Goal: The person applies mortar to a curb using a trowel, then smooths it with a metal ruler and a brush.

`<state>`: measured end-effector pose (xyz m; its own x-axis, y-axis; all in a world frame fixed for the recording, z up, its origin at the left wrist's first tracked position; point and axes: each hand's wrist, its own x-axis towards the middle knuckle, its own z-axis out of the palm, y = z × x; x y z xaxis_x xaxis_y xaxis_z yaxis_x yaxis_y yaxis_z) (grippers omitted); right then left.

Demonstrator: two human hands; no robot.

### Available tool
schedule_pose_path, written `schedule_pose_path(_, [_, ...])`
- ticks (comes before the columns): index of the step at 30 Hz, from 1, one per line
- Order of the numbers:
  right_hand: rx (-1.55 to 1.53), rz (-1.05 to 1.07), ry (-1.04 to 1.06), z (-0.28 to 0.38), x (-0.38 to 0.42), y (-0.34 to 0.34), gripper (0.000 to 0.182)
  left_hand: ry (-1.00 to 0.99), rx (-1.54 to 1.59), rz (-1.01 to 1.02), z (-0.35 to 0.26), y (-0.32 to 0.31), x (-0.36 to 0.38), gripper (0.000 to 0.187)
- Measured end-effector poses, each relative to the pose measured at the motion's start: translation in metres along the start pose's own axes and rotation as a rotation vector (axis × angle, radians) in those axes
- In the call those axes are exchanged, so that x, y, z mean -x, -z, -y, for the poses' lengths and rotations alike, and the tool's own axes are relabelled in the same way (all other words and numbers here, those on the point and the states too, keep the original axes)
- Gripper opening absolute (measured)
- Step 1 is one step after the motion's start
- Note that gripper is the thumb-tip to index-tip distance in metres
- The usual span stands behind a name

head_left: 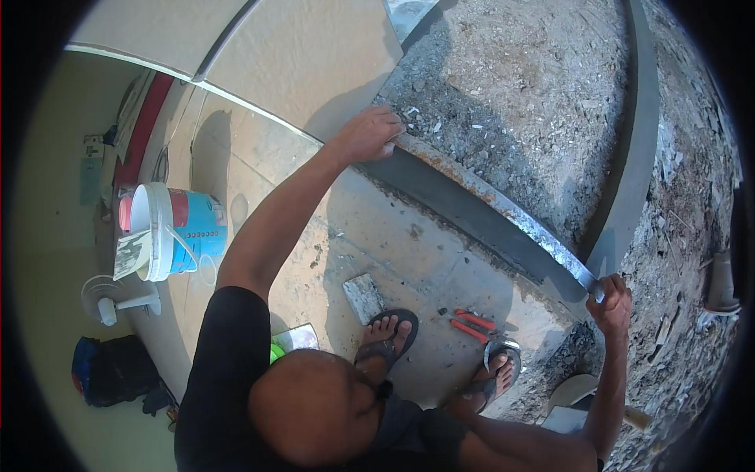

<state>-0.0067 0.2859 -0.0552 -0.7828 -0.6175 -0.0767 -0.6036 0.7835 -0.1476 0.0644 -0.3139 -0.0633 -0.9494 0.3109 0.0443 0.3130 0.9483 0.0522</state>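
A long, narrow metal bar [503,206], rusty at one end and shiny at the other, lies along the top edge of a low kerb with a smooth grey cement face [456,200]. My left hand [370,135] is closed around its far-left end, beside a large beige slab. At the near-right end, my right hand [611,305] grips the bar close to the corner where a second cement kerb [638,149] meets the first. Parts of the bar's ends are hidden beneath my fingers.
Red-handled pliers [473,324] and a whitish tile piece [363,293] lie near my sandalled feet. A blue-and-white bucket [197,228] stands left, with a fan [126,303] and dark bag [122,370] beyond. Rubble soil [519,71] fills the space behind the kerb.
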Motion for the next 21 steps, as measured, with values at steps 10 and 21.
schedule_pose_path(10, [-0.021,-0.066,0.038,0.0,0.005,-0.021,0.028,0.081,-0.093,-0.045,-0.002,-0.031,0.038,0.047])
schedule_pose_path(21, [-0.007,-0.031,0.018,0.005,-0.025,-0.02,0.028,0.072,-0.129,0.039,0.022,-0.024,0.024,0.04])
